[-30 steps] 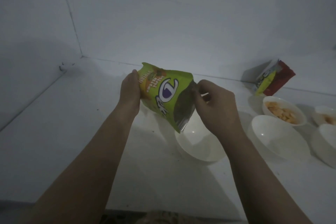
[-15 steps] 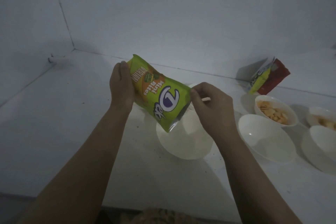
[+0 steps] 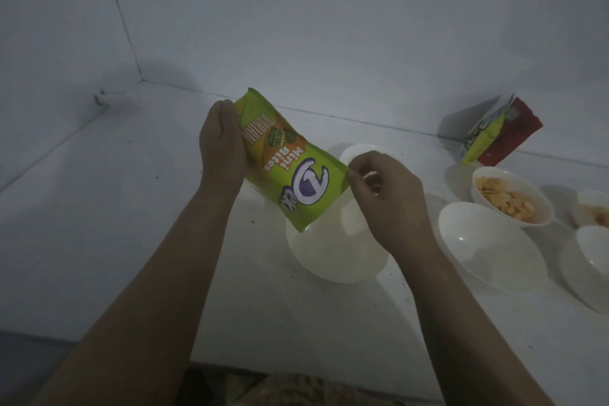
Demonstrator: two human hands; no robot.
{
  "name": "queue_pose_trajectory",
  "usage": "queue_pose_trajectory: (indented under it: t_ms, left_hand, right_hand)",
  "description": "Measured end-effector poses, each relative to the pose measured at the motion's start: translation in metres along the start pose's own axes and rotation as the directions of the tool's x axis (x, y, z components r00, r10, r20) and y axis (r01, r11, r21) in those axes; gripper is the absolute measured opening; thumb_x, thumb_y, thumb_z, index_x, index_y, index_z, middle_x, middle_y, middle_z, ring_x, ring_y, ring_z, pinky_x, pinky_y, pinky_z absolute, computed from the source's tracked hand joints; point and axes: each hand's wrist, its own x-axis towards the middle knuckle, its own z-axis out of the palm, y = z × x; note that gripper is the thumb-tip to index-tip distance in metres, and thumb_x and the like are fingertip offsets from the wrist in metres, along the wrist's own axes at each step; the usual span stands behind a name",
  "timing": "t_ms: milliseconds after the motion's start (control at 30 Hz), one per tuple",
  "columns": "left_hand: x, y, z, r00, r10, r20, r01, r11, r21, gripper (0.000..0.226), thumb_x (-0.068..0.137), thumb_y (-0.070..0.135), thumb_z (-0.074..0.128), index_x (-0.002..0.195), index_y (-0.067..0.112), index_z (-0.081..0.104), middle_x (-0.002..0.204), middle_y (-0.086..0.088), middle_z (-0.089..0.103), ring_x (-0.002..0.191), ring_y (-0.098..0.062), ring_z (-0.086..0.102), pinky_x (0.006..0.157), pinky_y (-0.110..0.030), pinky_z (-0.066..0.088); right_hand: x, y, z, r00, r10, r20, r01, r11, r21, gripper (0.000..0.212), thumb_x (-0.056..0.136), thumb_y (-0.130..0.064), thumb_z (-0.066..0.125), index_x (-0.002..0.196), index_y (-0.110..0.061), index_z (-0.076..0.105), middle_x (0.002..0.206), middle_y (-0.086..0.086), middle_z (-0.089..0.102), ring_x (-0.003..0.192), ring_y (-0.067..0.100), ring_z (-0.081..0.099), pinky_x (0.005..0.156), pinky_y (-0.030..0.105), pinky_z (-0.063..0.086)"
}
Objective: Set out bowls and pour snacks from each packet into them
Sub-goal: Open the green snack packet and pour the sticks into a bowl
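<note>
A green snack packet (image 3: 290, 168) hangs tilted over an empty white bowl (image 3: 336, 254), its lower corner just above the bowl's rim. My left hand (image 3: 222, 145) grips the packet's upper end. My right hand (image 3: 385, 194) pinches the packet's right edge between thumb and fingers. No snacks are seen falling out. A second white bowl (image 3: 356, 152) shows behind my right hand, mostly hidden.
To the right stand an empty white bowl (image 3: 491, 247), a bowl of orange crackers (image 3: 510, 198), another partly filled bowl (image 3: 593, 211) and an empty one (image 3: 590, 267) at the frame edge. Green and red packets (image 3: 497, 132) lean against the back wall. White counter (image 3: 115, 208) spreads left.
The packet has turned flatter, its printed face now towards me, and it has sunk closer to the bowl. Both hands kept their hold.
</note>
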Motion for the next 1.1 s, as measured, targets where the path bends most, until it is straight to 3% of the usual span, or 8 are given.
queue_pose_trajectory:
  t_ms: [200, 433, 633, 833, 1100]
  left_hand:
    - [-0.002, 0.005, -0.001, 0.999, 0.044, 0.014, -0.045, 0.999, 0.022, 0.032, 0.105, 0.025, 0.032, 0.073, 0.024, 0.037, 0.071, 0.008, 0.042, 0.064, -0.001, 0.042, 0.06, -0.016, 0.038]
    - [-0.003, 0.003, -0.002, 0.999, 0.046, 0.012, -0.046, 0.999, 0.017, 0.03, 0.104, 0.027, 0.033, 0.074, 0.025, 0.038, 0.072, 0.007, 0.043, 0.069, -0.007, 0.043, 0.065, -0.024, 0.039]
    - [-0.003, 0.006, -0.003, 0.999, 0.047, 0.017, -0.047, 0.999, 0.0, 0.031, 0.104, 0.026, 0.033, 0.074, 0.025, 0.037, 0.071, 0.008, 0.042, 0.065, -0.003, 0.042, 0.063, -0.021, 0.038]
    - [-0.005, 0.008, -0.002, 0.999, 0.044, 0.028, -0.045, 0.999, 0.002, 0.032, 0.105, 0.025, 0.033, 0.073, 0.024, 0.038, 0.07, 0.008, 0.042, 0.061, 0.002, 0.041, 0.06, -0.017, 0.037]
    - [-0.003, 0.011, 0.0, 0.999, 0.044, 0.005, -0.044, 0.999, 0.012, 0.031, 0.103, 0.028, 0.033, 0.073, 0.026, 0.038, 0.072, 0.009, 0.043, 0.07, -0.01, 0.043, 0.069, -0.03, 0.039]
  right_hand:
    - [-0.002, 0.002, 0.002, 1.0, -0.01, -0.029, 0.01, 1.0, 0.007, 0.019, 0.09, -0.006, 0.06, 0.082, -0.023, 0.058, 0.08, -0.016, 0.058, 0.075, 0.003, 0.057, 0.066, 0.006, 0.04]
    - [-0.001, 0.004, 0.007, 0.999, 0.011, -0.053, -0.012, 1.0, -0.005, 0.017, 0.092, -0.01, 0.059, 0.084, -0.024, 0.058, 0.081, -0.016, 0.059, 0.08, 0.004, 0.057, 0.072, 0.017, 0.044]
    - [0.0, 0.003, 0.007, 0.997, 0.01, -0.077, -0.009, 1.0, 0.011, 0.017, 0.092, -0.008, 0.059, 0.084, -0.023, 0.058, 0.081, -0.017, 0.058, 0.083, 0.002, 0.056, 0.067, 0.007, 0.04]
    - [0.0, 0.004, 0.006, 0.997, 0.019, -0.075, -0.018, 1.0, 0.015, 0.018, 0.093, -0.007, 0.059, 0.084, -0.022, 0.057, 0.081, -0.015, 0.058, 0.078, 0.004, 0.058, 0.065, 0.006, 0.04]
    - [-0.006, 0.003, 0.017, 0.977, 0.046, -0.206, -0.018, 0.991, 0.135, 0.015, 0.094, -0.007, 0.055, 0.087, -0.019, 0.057, 0.085, -0.013, 0.058, 0.075, 0.01, 0.057, 0.063, 0.007, 0.039]
